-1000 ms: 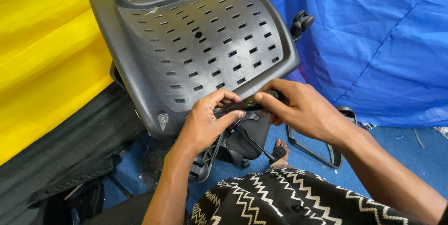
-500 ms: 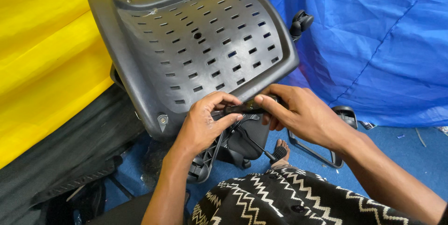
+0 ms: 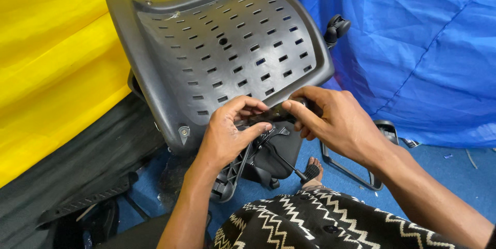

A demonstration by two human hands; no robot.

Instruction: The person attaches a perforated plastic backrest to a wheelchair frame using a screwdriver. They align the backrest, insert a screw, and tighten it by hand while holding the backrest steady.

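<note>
Seat shell [image 3: 222, 58]: grey, slotted, tilted against yellow sheet [image 3: 51, 47]. Your left hand [image 3: 227, 133] and right hand [image 3: 336, 120], fingers curled, pinch a small black part [image 3: 271, 114] at its lower edge.

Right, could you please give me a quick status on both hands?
Left hand, right hand pinching small black part at lower edge of slotted grey plastic chair back. Nothing in the way.
</note>
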